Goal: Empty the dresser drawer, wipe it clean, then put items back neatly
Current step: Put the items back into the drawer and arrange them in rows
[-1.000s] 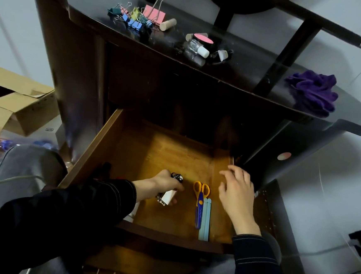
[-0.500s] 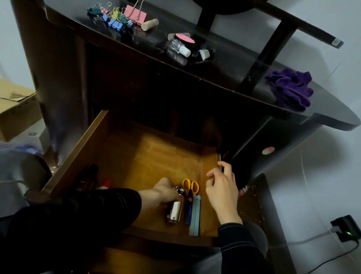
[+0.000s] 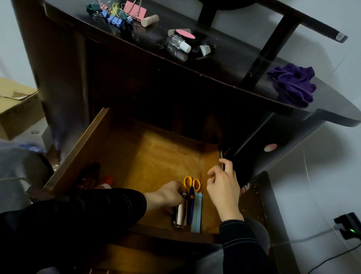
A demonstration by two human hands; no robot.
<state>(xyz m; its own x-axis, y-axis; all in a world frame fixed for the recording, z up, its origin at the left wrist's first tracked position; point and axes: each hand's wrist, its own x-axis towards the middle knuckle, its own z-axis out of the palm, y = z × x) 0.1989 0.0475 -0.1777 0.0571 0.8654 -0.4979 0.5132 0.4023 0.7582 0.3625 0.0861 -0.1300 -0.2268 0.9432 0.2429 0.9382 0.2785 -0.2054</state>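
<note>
Amber wood of the open drawer (image 3: 152, 156) floor sits just below me, and both my hands work there. Nearest the front edge, my left hand (image 3: 167, 196) curls its fingers over the dark-capped end of a small pale flat bottle (image 3: 180, 215). The bottle lies under that hand and towards me from it, its long axis running front to back. Just right of it, touching or nearly so, lie the yellow-handled scissors with blue blades (image 3: 190, 194), then two pale blue flat sticks (image 3: 197, 211), all parallel. My right hand (image 3: 223, 189) hangs further right, beside the drawer's right wall, fingers loosely curled and holding nothing. Left of my left hand a red-capped thing (image 3: 108, 179) peeps out past my sleeve; I cannot tell what it is.

Beyond and above both hands, on the dark dresser top (image 3: 224, 60), wait the clear glitter bottle with a white cap (image 3: 179, 44), the heap of coloured binder clips (image 3: 116, 12) and the crumpled purple cloth (image 3: 293, 85). I judge the free right hand the better one to go up for the next item, since the left is busy.

A second ago the bottle was tilted in my left hand, apart from the scissors; now it lies flat alongside them. My right hand was spread palm-down over the drawer floor; now it is lifted and curled.
</note>
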